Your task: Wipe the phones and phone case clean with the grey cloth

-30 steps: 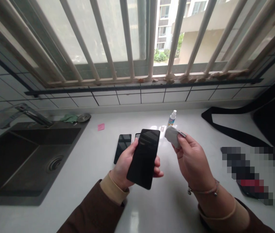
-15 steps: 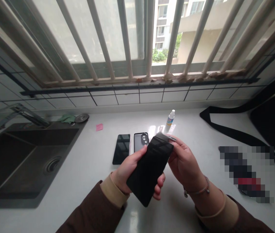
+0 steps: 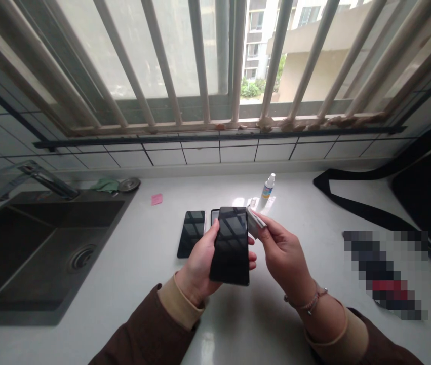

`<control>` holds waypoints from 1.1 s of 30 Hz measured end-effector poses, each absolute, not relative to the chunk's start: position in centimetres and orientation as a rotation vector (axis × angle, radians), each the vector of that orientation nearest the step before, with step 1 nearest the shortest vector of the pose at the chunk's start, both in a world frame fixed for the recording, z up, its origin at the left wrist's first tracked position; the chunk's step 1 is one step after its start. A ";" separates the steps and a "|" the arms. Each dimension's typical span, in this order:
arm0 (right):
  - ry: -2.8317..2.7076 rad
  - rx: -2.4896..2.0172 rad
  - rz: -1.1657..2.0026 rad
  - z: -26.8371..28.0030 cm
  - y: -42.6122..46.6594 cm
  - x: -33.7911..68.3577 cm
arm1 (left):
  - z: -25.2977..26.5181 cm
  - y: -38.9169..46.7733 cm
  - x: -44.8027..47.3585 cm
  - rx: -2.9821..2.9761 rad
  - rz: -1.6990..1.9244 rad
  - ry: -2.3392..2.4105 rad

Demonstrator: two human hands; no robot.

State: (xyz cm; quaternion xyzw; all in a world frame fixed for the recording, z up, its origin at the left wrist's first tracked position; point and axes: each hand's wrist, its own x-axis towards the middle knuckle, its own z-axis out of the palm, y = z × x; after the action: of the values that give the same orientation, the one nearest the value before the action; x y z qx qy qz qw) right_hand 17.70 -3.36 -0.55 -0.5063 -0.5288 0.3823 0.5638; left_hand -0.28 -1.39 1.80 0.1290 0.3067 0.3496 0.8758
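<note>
While the left hand (image 3: 199,261) holds a black phone (image 3: 231,248) above the worktop (image 3: 135,243), the right hand (image 3: 285,249) is close at its right side with a folded grey cloth (image 3: 255,223). The left hand is clamped on the phone: its thumb lies along the left edge, and some fingertips come out at the right edge. The dark screen faces up, and a striped reflection is visible in its upper part. The right hand is also closed, because its thumb and fingers pinch the cloth together. The cloth is at the upper right corner of the phone; it seems to touch the edge there, but one cannot tell this surely. A bracelet (image 3: 310,305) goes around the right wrist.

Behind the held phone, a phone case (image 3: 214,217) lies on the worktop, mostly hidden, so only its upper left part with a dark rim is seen. Just to the left of it, a second phone (image 3: 191,234) lies flat with its dark screen up. Farther back, a small white bottle (image 3: 268,186) with a coloured label stands upright, beyond the cloth. A pink paper (image 3: 156,199) lies between the second phone and the sink (image 3: 48,253), which is at the left. On the right side lies a black strap (image 3: 363,210).
</note>
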 end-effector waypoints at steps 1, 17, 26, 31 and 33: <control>-1.288 -1.189 0.911 -0.5 -3.5 17.6 | 1.7 -1.4 -0.1 0.260 0.785 0.677; -0.903 -0.869 1.655 -0.8 -3.9 15.7 | 1.9 -0.6 -0.4 0.280 1.259 0.760; -0.714 -0.812 1.806 0.5 -3.9 14.7 | 1.3 -1.5 0.0 0.576 1.626 0.790; -0.665 -0.797 1.881 0.4 -4.2 14.2 | 0.8 -2.4 -0.3 0.810 1.761 0.905; -0.654 -0.786 1.923 0.4 -4.5 14.0 | 0.8 -2.5 -0.4 0.862 1.778 0.874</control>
State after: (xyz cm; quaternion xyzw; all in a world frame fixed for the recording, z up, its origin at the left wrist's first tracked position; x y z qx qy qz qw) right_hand 14.04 -4.48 0.39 -0.3197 -0.2660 0.7824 0.4636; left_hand -0.42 -2.46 0.84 0.3519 0.3570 0.7259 0.4710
